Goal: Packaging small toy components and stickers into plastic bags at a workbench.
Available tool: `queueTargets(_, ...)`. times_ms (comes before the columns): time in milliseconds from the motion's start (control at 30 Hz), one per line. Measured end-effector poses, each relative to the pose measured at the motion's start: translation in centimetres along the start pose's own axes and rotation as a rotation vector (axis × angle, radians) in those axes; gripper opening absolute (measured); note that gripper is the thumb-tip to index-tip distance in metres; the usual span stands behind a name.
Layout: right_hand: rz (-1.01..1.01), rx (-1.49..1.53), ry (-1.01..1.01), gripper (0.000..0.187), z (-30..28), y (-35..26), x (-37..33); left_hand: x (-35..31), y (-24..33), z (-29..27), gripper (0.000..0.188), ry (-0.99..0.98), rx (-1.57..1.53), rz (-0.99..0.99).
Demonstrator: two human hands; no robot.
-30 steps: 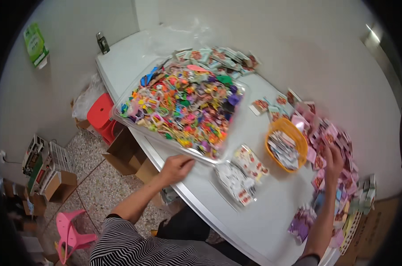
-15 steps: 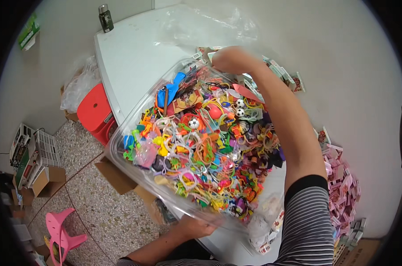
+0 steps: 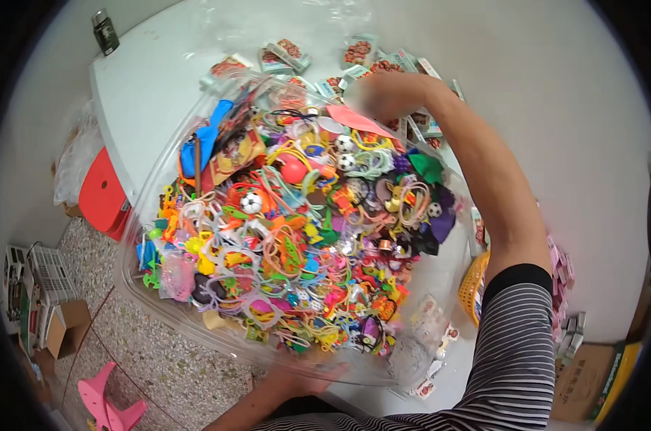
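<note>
A large clear plastic bin (image 3: pixel 150 302) full of small mixed toys (image 3: pixel 297 237) is held tilted in front of me. Among the toys are small soccer balls, coloured loops, a blue balloon-like piece and a pink-red flat piece. My left hand (image 3: pixel 302 375) grips the bin at its near lower edge, partly seen through the clear wall. At the far right corner, my right hand (image 3: pixel 385 97) holds the rim; its fingers are blurred and partly hidden. Small picture-printed boxes (image 3: pixel 359 52) lie on the white table (image 3: pixel 142 72) around that hand.
A yellow basket (image 3: pixel 473 287) and a heap of pink boxes (image 3: pixel 561 273) lie beyond my right forearm. On the far left of the table stands a dark flask (image 3: pixel 105 32). Left of it are a red stool (image 3: pixel 104 192), a pink chair (image 3: pixel 110 399) and cardboard boxes (image 3: pixel 70 327).
The bin has shifted left and appears larger, both hands still on it. The view has turned too. More small boxes show behind the bin, and the yellow basket has come into sight.
</note>
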State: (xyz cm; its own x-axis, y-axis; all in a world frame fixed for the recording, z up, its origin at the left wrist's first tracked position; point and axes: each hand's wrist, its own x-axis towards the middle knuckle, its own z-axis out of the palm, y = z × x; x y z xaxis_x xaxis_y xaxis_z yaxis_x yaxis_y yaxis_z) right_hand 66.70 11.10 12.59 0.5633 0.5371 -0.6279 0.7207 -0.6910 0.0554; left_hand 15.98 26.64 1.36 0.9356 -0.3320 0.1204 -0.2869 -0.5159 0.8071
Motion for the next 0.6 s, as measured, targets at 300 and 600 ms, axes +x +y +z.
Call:
queueTargets(300,0.440,0.021,-0.125,0.034,6.8,-0.7,-14.3,-2.4,-2.9,0.9,0.029,0.290,-0.616,0.102)
queueTargets(600,-0.139,0.627,0.577,0.046,3.8,-1.9,-9.2,-0.5,3.7,-3.1,0.031,0.612,-0.806,-0.447)
